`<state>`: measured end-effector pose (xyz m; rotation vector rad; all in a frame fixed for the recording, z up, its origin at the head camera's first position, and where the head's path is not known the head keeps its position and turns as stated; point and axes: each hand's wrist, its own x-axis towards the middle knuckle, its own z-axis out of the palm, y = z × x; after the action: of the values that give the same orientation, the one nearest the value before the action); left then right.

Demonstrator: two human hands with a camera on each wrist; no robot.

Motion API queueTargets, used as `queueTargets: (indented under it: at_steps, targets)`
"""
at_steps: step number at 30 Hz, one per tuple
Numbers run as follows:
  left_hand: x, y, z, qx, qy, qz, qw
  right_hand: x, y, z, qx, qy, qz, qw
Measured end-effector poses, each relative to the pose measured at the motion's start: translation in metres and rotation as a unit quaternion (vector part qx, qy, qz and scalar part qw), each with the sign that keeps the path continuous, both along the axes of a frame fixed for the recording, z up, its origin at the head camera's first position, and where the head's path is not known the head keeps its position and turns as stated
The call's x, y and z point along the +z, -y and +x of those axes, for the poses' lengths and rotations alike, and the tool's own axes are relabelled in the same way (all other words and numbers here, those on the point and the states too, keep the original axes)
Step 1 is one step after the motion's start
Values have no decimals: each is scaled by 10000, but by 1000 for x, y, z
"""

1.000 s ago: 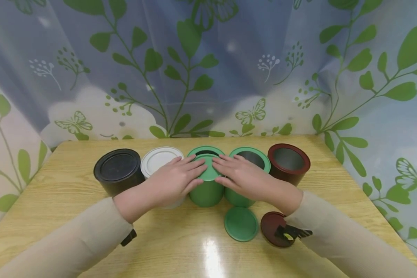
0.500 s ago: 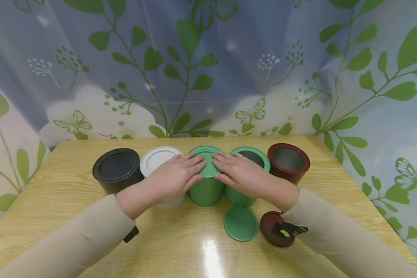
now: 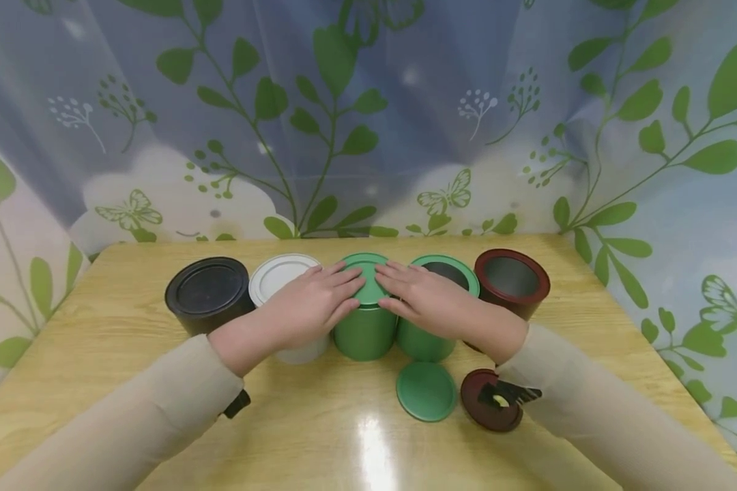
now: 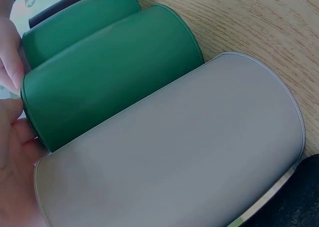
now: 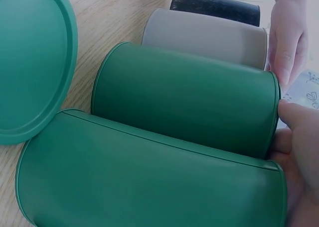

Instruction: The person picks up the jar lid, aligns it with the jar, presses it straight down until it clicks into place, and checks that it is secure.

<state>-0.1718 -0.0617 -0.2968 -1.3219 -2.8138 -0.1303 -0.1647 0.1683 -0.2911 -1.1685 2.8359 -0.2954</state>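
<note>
In the head view, my left hand [image 3: 307,307] and right hand [image 3: 432,303] rest with fingers stretched out on a green lid [image 3: 371,292]. That lid covers the middle green can [image 3: 364,334], and no gap shows along its far rim. My left hand reaches over the white can [image 3: 276,271], which has its lid on. Under my right hand stands a second green can [image 3: 425,349] with an uncovered mouth. From the wrist views, the middle green can [image 4: 114,70] shows upright between its neighbours, with fingertips and thumbs at its top edge [image 5: 275,95].
A lidded black can [image 3: 205,293] ends the row on the left; a dark red can [image 3: 543,285] without a lid ends it on the right. Nearer on the wooden table [image 3: 295,436] lie a loose green lid [image 3: 426,392] and a dark red lid [image 3: 479,383], partly behind the right wrist strap.
The green lid, which left a dark gap at the far rim a second ago, now covers the middle can's mouth. Both hands have stayed on it, almost unmoved.
</note>
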Motion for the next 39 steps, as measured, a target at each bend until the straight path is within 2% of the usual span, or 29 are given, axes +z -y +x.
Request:
queueTargets:
  at_steps: [9, 19, 26, 34, 39]
  targets:
    - [2, -3, -3, 64, -15, -73, 10000, 2, 0, -5, 25, -38, 99, 9999]
    - [1, -4, -4, 143, -258, -52, 9996, 5, 7, -8, -91, 43, 291, 9995]
    - [4, -6, -5, 241, 60, -204, 9995, 6, 8, -10, -159, 386, 346, 9985]
    - [12, -8, -6, 310, 517, -285, 9978, 11, 10, -9, -97, 337, 349, 9988]
    - [13, -8, -6, 265, 650, -307, 9971, 14, 11, -9, -121, 322, 407, 9986]
